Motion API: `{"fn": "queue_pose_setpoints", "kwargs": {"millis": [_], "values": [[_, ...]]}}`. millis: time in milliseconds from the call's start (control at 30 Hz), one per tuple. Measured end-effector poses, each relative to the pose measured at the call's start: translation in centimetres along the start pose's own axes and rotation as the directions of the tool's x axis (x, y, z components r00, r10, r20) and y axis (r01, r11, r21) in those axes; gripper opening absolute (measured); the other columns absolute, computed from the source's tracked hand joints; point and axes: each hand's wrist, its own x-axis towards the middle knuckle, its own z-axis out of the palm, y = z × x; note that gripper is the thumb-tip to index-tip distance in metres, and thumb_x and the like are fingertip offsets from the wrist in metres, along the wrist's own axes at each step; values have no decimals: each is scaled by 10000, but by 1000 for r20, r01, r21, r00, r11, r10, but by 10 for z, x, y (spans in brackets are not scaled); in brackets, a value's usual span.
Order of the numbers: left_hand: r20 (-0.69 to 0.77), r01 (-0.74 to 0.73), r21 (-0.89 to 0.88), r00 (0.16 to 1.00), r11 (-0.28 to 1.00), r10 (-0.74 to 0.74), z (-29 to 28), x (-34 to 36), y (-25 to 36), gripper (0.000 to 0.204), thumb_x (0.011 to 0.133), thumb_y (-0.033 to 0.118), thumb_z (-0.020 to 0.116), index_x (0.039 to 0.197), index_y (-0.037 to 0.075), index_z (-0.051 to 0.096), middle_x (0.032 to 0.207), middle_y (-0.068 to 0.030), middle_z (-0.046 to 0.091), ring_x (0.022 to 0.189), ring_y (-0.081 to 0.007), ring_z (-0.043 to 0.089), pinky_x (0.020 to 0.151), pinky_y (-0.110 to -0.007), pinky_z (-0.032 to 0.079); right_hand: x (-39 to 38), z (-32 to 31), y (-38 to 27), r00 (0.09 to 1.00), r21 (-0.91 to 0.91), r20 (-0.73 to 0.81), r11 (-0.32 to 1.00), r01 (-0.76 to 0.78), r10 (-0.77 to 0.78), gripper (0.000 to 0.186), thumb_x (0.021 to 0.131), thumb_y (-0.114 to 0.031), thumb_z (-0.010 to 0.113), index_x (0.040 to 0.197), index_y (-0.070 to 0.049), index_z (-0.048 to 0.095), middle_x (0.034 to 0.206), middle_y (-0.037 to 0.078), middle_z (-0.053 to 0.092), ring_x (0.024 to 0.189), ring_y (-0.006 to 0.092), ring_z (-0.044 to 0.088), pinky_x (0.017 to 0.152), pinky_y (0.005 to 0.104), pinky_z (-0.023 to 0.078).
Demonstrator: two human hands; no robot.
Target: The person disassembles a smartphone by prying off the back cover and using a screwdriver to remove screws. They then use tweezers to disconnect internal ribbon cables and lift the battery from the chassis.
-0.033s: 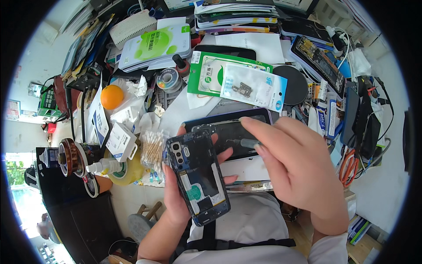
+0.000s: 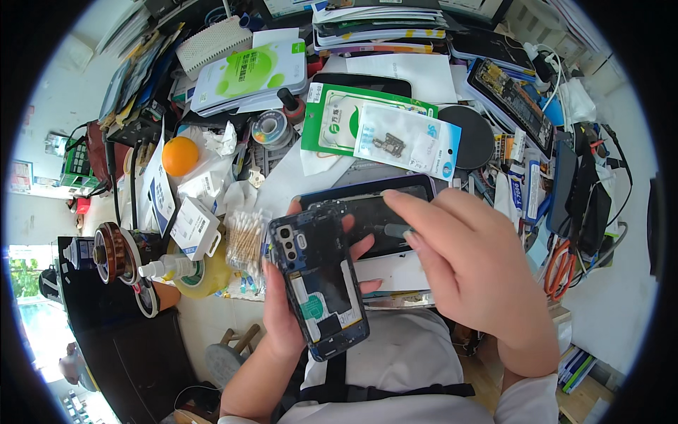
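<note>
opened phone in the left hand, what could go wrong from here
If the left hand loosened its grip, the opened phone, partly over the lap, could drop. Its bare insides might take a knock, with the right hand so near. Slipping forward, it could scratch the dark flat panel beyond it.

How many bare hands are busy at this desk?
2. The left hand holds an opened phone; the right hand, to its right, appears to pinch a small grey tool. Neither hand is fully hidden, though the phone covers part of the left.
</note>
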Motion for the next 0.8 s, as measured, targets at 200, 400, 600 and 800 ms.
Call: {"fn": "queue_pose_setpoints", "kwargs": {"millis": [200, 400, 600, 800], "values": [[18, 56, 60, 998, 997, -58, -3, 9, -1, 813, 1020, 703, 296, 1650, 316, -41, 1577, -262, 375, 1473, -391, 381, 1058, -630, 480, -6, 5, 3, 1000, -13, 28, 1000, 14, -14, 414, 847, 22, 675, 1258, -23, 682, 753, 98, 532, 640, 272, 513, 562, 376, 413], [9, 66, 64, 998, 996, -67, 1, 7, 2, 824, 1024, 682, 337, 1654, 254, 22, 1561, -219, 402, 1417, -388, 456, 1019, -602, 525, -4, -14, -11, 998, 67, -54, 997, 43, -39, 440, 798, 56, 670, 1236, 24, 692, 719, 97, 569, 579, 224, 507, 516, 345, 395], [94, 74, -218, 994, 973, -54, 13, -8, 1, 780, 1039, 650, 299, 1567, 78, 337, 1481, -157, 535, 1326, -290, 573, 1121, -444, 462, 1, -6, -16, 971, 141, -169, 971, 194, -170, 431, 791, 73, 652, 1221, 84, 678, 790, 124, 667, 600, 203, 554, 521, 313, 435], [156, 57, -237, 988, 970, -20, 19, -13, -1, 786, 1037, 660, 294, 1546, 66, 374, 1463, -163, 554, 1316, -292, 581, 1116, -441, 464, 1, -5, -17, 965, 143, -184, 966, 215, -188, 412, 799, 67, 658, 1210, 92, 681, 811, 129, 681, 593, 204, 557, 518, 311, 444]]}}
